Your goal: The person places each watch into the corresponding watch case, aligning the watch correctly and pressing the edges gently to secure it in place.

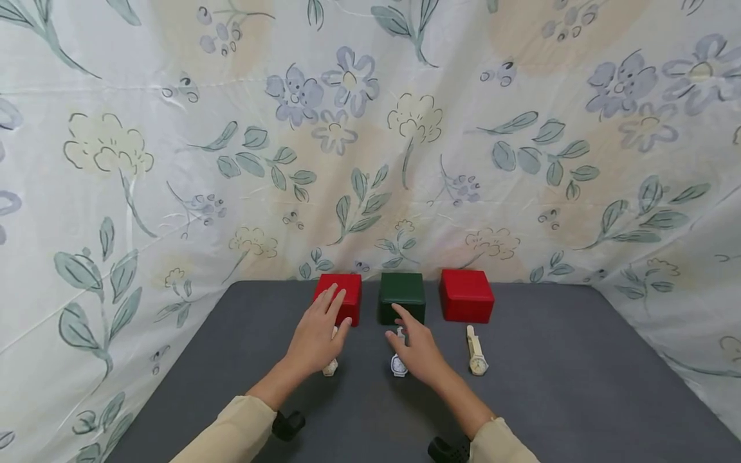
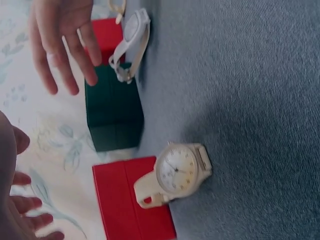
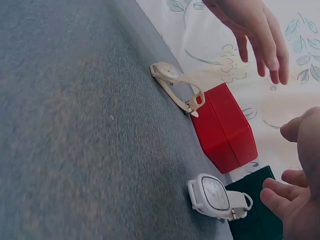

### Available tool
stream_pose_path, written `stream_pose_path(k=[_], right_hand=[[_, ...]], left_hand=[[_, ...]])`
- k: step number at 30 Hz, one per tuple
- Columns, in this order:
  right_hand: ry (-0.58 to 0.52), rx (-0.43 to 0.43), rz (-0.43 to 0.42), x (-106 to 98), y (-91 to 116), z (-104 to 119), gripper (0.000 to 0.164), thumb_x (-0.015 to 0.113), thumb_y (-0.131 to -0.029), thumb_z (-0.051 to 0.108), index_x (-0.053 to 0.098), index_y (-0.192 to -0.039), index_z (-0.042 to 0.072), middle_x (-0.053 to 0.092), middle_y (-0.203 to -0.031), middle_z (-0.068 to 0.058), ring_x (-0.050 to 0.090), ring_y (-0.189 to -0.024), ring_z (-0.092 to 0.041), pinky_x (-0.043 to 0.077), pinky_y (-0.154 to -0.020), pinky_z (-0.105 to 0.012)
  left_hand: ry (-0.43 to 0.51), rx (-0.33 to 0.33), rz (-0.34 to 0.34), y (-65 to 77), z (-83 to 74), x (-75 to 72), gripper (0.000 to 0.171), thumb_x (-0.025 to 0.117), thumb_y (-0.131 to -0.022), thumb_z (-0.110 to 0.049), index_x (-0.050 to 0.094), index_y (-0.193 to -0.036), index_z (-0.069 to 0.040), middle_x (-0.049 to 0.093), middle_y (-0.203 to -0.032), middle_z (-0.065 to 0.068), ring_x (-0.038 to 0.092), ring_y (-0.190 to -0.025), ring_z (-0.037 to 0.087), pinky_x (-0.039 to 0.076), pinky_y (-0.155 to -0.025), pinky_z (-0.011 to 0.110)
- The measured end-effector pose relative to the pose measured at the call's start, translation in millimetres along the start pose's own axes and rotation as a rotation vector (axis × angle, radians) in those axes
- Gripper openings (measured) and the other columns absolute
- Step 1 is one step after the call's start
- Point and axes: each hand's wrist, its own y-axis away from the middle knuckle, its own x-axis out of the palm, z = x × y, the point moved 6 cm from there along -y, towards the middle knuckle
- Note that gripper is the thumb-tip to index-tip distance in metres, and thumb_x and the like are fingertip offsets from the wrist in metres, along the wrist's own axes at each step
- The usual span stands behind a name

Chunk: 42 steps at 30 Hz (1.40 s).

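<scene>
Above the counter [image 1: 538,386], left hand [image 1: 315,337] and right hand [image 1: 419,352] are held empty, fingers [image 2: 80,57] apart; beside a red box [image 2: 117,200], the cream watch [image 2: 176,169], partly covered in the head view, is shown whole from the left wrist.

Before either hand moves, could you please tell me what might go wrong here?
The left hand partly hides the left watch in the head view, so it could get knocked unseen. The right hand, near the middle watch, could brush it. A further reach might bump the green box.
</scene>
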Motion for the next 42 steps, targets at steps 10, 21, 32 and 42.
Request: stream_pose_path(k=[10, 21, 32, 42], right_hand=[[-0.142, -0.005, 0.018, 12, -10, 0, 0.054, 0.058, -0.096, 0.014, 0.038, -0.146, 0.011, 0.047, -0.146, -0.016, 0.054, -0.127, -0.035, 0.047, -0.102, -0.046], [-0.225, 0.017, 0.067, 38, -28, -2, 0.05, 0.055, -0.098, 0.015, 0.039, -0.146, 0.012, 0.044, -0.148, -0.018, 0.049, -0.131, -0.038, 0.044, -0.105, -0.047], [-0.221, 0.108, 0.044, 58, -46, 2, 0.051, 0.054, -0.098, 0.015, 0.039, -0.146, 0.01, 0.042, -0.15, -0.014, 0.048, -0.133, -0.036, 0.045, -0.104, -0.049], [-0.251, 0.209, 0.027, 74, -71, -8, 0.058, 0.057, -0.097, 0.016, 0.034, -0.149, 0.011, 0.039, -0.153, -0.014, 0.046, -0.135, -0.037, 0.046, -0.103, -0.049]], left_hand=[[0.105, -0.031, 0.032, -0.7, 20.5, 1.3, 0.066, 0.062, -0.091, -0.024, 0.034, -0.15, -0.013, 0.03, -0.158, 0.008, 0.034, -0.142, 0.03, 0.041, -0.107, 0.055], [0.177, -0.082, 0.003, -3.2, 42.2, 6.7, 0.067, 0.062, -0.091, -0.019, 0.033, -0.15, -0.008, 0.029, -0.158, 0.013, 0.033, -0.141, 0.034, 0.043, -0.104, 0.054], [0.213, -0.155, 0.006, -11.0, 60.5, 15.0, 0.063, 0.058, -0.093, -0.017, 0.033, -0.149, -0.006, 0.026, -0.158, 0.016, 0.033, -0.142, 0.038, 0.037, -0.107, 0.06], [0.26, -0.209, 0.085, -23.7, 82.1, 27.9, 0.067, 0.059, -0.094, -0.019, 0.027, -0.151, -0.004, 0.023, -0.159, 0.02, 0.03, -0.143, 0.041, 0.033, -0.11, 0.061]])
